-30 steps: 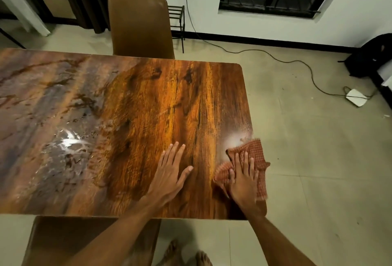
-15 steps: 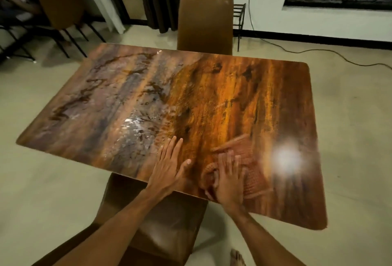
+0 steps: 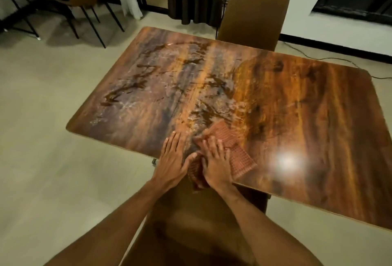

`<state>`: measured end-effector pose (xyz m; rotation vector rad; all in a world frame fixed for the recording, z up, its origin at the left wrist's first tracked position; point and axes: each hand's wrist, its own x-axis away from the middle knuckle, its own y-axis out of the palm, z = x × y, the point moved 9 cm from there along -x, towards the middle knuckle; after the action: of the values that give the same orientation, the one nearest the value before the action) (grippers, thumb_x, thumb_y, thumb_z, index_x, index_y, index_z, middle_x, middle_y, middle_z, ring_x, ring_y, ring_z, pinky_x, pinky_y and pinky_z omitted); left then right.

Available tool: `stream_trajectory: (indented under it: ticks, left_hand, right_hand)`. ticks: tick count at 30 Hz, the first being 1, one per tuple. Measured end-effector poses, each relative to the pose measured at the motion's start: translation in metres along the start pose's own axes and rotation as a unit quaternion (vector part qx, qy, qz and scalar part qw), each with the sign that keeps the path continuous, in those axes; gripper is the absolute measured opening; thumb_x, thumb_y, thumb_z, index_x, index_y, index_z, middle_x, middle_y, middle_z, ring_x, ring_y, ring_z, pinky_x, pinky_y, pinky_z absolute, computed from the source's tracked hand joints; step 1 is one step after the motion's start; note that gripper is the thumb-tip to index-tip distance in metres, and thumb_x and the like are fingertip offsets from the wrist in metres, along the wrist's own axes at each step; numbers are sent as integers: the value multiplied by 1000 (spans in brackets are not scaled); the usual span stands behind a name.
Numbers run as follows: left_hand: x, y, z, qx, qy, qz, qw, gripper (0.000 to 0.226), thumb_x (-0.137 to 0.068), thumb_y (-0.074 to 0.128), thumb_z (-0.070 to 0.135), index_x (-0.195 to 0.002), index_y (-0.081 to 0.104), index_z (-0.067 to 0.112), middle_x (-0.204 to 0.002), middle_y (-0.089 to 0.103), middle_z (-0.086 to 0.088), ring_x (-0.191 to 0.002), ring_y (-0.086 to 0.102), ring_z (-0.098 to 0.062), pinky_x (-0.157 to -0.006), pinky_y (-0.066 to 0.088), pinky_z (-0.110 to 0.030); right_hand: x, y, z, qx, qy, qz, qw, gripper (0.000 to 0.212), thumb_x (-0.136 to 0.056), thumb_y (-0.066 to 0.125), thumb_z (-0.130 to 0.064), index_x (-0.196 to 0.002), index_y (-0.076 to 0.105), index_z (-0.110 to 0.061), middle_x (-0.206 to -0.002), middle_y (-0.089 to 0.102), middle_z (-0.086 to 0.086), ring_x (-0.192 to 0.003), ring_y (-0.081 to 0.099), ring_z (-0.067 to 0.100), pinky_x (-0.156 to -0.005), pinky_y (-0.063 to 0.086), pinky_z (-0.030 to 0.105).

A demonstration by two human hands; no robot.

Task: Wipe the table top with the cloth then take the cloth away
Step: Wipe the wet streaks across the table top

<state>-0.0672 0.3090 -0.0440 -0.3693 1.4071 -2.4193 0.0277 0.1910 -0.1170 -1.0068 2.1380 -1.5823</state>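
A glossy wood-grain table top (image 3: pixel 297 100) fills the middle of the head view, with wet streaks and smears over its left half. A reddish checked cloth (image 3: pixel 239 157) lies at the near edge, one corner hanging over it. My right hand (image 3: pixel 215 162) presses flat on the cloth, fingers spread. Just to the left of the cloth, my left hand (image 3: pixel 172 159) rests flat on the bare table, its thumb touching the cloth's edge.
A brown chair (image 3: pixel 252 15) stands at the far side of the table, another brown chair (image 3: pixel 191 223) is below me at the near side. Black-legged chairs (image 3: pixel 84 0) stand at the back left. A cable (image 3: pixel 318 57) runs along the floor by the far wall.
My right hand has slid the cloth leftward along the near edge, from the right corner to beside my left hand. The view has swung left.
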Motion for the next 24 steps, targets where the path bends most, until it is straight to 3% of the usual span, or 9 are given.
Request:
stream_trajectory:
  ticks: [3, 7, 9, 11, 14, 17, 20, 22, 24]
  left_hand:
    - [3, -8, -39, -9, -1, -11, 1000, 80, -96, 11, 67, -161, 1, 21, -170, -4, -2, -155, -11, -15, -124, -13, -34]
    - [1, -26, -71, 17, -3, -2, 1000, 76, -98, 19, 65, -161, 2, 25, -170, -4, 2, -156, -9, -14, -126, -7, -40]
    - [0, -36, -83, 24, -5, 16, 1000, 74, -99, 22, 65, -160, 5, 27, -170, -1, 3, -156, -6, -14, -126, -8, -37]
    - [-2, -40, -92, 25, -5, 13, 1000, 73, -99, 25, 63, -160, 5, 28, -170, 0, 3, -156, -6, -13, -124, -11, -34]
    - [-8, -41, -93, 7, 7, 0, 1000, 74, -98, 19, 65, -160, 7, 26, -169, 3, 0, -155, -5, -12, -124, -11, -33]
    - [-21, -48, -92, -9, 12, 9, 1000, 75, -98, 20, 63, -160, 8, 23, -169, 5, -3, -156, 0, -15, -124, -9, -33]
    - [-34, -44, -90, -1, 15, -11, 1000, 76, -98, 25, 63, -160, 6, 25, -170, 1, 0, -156, -4, -14, -125, -8, -36]
    - [-41, -42, -89, 9, 26, -12, 1000, 76, -98, 25, 66, -160, 4, 29, -169, -1, 3, -154, -9, -9, -123, -10, -34]
    - [-52, -43, -98, 13, 37, -9, 999, 75, -97, 22, 69, -160, 2, 32, -169, -1, 6, -152, -11, -4, -122, -12, -31]
  right_hand:
    - [-10, 8, -15, 31, -28, -22, 999, 60, -110, 28, -44, -164, 3, -34, -171, -11, -5, -157, -15, 21, -127, 0, 58]
    - [12, -33, 81, -34, 180, 45, 982, 66, -105, 23, -54, -162, -1, -32, -173, -7, 2, -158, -11, 28, -125, -2, 62]
    - [9, -35, 82, -11, 238, 53, 970, 82, -101, 41, -60, -162, -3, -27, -172, -8, 8, -158, -9, 36, -124, -1, 65]
    - [-12, -15, 25, 9, 181, 35, 983, 92, -97, 50, -62, -163, -5, -29, -171, -14, 6, -157, -12, 36, -122, -9, 66]
    - [-36, 32, -97, 15, -19, 6, 1000, 69, -106, 35, -48, -164, 1, -34, -170, -15, -1, -157, -14, 31, -124, -2, 65]
    - [-47, 33, -109, 11, -63, 2, 998, 59, -109, 28, -45, -164, 9, -34, -171, -6, -4, -159, -6, 27, -127, -1, 59]
    - [-43, 1, -11, 15, 80, 37, 996, 62, -108, 26, -48, -164, 3, -33, -172, -6, 0, -158, -11, 26, -126, 0, 62]
    - [-36, -21, 47, -6, 200, 47, 979, 72, -106, 37, -51, -164, 1, -29, -173, -8, 4, -158, -11, 31, -125, 0, 63]
    - [-43, -24, 41, 1, 235, 39, 971, 85, -102, 47, -55, -164, -5, -27, -171, -16, 6, -157, -15, 36, -124, -5, 64]
